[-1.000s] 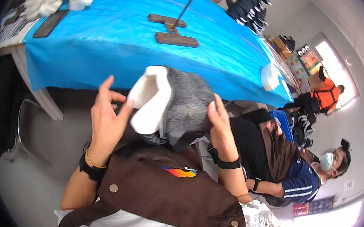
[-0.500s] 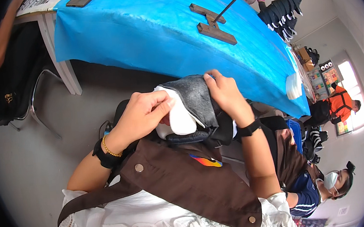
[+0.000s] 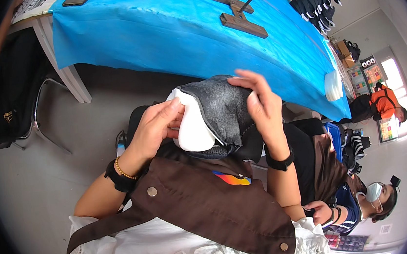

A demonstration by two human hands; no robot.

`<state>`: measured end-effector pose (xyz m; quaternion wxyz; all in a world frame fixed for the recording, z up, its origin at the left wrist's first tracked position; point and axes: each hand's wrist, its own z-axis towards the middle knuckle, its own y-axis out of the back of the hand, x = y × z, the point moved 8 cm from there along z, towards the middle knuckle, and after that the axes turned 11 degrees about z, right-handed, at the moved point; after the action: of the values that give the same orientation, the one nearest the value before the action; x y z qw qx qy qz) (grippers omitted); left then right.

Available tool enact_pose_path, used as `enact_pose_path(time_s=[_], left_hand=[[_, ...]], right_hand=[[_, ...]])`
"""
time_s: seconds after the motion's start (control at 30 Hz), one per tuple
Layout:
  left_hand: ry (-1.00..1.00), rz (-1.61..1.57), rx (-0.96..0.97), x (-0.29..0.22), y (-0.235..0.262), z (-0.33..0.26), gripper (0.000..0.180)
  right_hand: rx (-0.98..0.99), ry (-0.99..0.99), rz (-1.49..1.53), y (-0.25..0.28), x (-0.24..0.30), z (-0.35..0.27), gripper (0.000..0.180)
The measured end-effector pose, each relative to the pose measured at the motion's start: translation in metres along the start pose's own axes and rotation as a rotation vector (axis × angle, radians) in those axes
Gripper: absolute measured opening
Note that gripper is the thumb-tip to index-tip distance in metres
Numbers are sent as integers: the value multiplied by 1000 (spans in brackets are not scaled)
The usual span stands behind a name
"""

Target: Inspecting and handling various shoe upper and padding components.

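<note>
Over my lap, a dark grey, felt-like fabric piece (image 3: 223,108) with stitched edges is folded against a smooth white curved piece (image 3: 194,124). My left hand (image 3: 156,124) grips the white piece at its left edge, thumb on top and fingers curled behind it. On the other side, my right hand (image 3: 262,104) has its fingers stretched out and its thumb apart, at the right edge of the grey fabric. Its fingertips are slightly blurred; whether they touch the fabric I cannot tell. A darker mesh-like part (image 3: 211,153) shows beneath the white piece.
Ahead stands a table with a blue cover (image 3: 156,38), bearing a metal stand (image 3: 242,15) and white curved pieces (image 3: 333,86). A chair (image 3: 39,103) is at left. A masked co-worker (image 3: 348,201) sits at right; another person in orange (image 3: 386,102) is farther off.
My right hand has opened, its fingers stretching and thumb spreading from the fabric. My left hand has shifted slightly left and up along the white piece, more of which now shows.
</note>
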<state>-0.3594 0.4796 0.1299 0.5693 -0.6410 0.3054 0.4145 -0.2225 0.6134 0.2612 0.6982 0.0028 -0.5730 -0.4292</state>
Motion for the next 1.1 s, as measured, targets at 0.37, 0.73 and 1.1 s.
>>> enact_pose_path(time_s=[0.37,0.73,1.1], left_hand=[[-268,555,-33,-17,-23,23,65],[-286,894,-6,-28,-54,10,62],[-437,1125,-165,-30,-55,25,51]], right_hand=[[161,73,-806,-35,29,-38,97],[-31,331,-904,-54,35,-75,60],[143,304,-500,-9,6,-34,65]])
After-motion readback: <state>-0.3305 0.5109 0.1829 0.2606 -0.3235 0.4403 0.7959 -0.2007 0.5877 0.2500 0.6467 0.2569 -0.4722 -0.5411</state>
